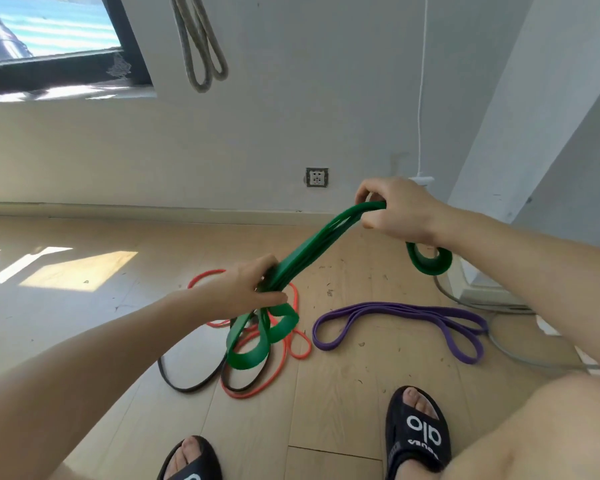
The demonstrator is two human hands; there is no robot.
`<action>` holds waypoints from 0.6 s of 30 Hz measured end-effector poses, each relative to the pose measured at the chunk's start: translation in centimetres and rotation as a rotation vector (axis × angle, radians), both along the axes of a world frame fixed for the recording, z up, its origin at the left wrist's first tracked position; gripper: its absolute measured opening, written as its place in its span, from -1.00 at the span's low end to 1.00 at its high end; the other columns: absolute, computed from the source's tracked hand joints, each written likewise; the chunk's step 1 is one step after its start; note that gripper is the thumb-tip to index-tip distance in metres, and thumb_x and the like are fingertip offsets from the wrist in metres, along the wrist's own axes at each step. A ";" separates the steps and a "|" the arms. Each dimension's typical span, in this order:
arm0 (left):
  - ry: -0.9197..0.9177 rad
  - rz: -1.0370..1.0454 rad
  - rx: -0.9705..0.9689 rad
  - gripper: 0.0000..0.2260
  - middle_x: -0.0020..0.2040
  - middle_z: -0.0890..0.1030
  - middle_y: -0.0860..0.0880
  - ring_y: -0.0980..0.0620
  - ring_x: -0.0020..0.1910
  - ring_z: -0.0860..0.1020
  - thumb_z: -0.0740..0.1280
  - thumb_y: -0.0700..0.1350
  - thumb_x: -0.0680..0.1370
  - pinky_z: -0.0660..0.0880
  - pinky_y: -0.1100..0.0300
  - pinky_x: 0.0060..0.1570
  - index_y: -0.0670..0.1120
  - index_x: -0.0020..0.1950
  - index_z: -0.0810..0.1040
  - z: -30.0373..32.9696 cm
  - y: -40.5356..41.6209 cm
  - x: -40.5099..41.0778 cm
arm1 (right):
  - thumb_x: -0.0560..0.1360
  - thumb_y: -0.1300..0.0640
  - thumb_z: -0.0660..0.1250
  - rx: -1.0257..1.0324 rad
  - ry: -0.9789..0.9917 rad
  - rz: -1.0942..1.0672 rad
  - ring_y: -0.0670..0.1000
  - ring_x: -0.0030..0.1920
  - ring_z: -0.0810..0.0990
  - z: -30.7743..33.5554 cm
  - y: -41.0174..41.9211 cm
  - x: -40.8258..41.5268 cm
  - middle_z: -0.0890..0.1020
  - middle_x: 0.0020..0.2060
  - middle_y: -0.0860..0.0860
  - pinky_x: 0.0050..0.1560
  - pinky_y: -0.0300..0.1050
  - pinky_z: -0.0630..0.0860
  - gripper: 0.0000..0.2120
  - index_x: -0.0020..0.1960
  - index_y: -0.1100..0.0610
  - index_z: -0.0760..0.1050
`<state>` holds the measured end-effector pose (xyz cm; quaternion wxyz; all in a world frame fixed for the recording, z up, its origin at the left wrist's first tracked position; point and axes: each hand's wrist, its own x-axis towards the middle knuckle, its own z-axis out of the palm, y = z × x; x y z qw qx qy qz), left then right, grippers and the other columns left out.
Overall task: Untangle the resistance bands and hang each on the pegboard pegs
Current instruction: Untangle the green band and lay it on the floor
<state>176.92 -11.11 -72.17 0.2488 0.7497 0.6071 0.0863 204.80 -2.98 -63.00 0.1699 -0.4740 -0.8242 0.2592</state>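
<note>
A wide green band (312, 247) stretches in folded layers between both hands above the floor. My left hand (246, 289) grips its lower part; green loops hang below it. My right hand (395, 213) grips the upper end, and a green loop curls out under that wrist. Beneath the green loops an orange band (298, 344) and a black band (187, 386) lie tangled together on the wooden floor. A purple band (395, 311) lies apart to the right, folded flat. A grey band (201, 46) hangs on the white wall at the top; its peg is out of frame.
A wall socket (316, 177) sits low on the wall, and a white cable (420, 98) runs down to a plug behind my right hand. Grey cables (499, 341) trail on the floor at right. My feet in black slippers (418, 434) stand at the bottom edge.
</note>
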 end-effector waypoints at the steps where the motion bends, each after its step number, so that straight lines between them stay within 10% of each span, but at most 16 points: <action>1: 0.014 -0.019 -0.026 -0.71 -0.04 0.55 0.05 0.04 -0.07 0.55 0.42 0.09 0.57 0.46 0.23 -0.12 0.05 0.18 0.43 -0.9 0.2 0.3 | 0.53 0.12 0.34 -0.017 -0.151 0.042 0.05 -0.16 0.57 -1.1 0.4 1.5 0.61 -0.20 0.01 -0.17 -0.02 0.48 -0.93 0.00 -0.01 0.52; 4: 0.050 -0.103 -0.070 -0.66 -0.02 0.53 0.06 0.07 -0.09 0.55 0.42 0.04 0.58 0.41 0.32 -0.18 0.05 0.27 0.38 -3.4 1.2 2.2 | 0.59 0.05 0.25 -0.080 -0.444 0.113 0.06 -0.22 0.54 -4.8 0.8 6.2 0.56 -0.26 0.00 -0.21 -0.01 0.42 -0.89 -0.12 -0.05 0.45; 18: 0.124 -0.326 -0.430 -0.81 -0.15 0.53 0.00 0.04 -0.19 0.53 0.18 0.09 0.71 0.42 0.14 -0.18 0.01 0.17 0.46 -20.5 8.5 14.4 | 0.58 -0.03 0.24 -0.494 -0.447 -0.178 0.12 -0.20 0.55 -28.4 1.6 19.7 0.55 -0.16 0.08 -0.18 0.17 0.48 -0.83 -0.06 -0.04 0.25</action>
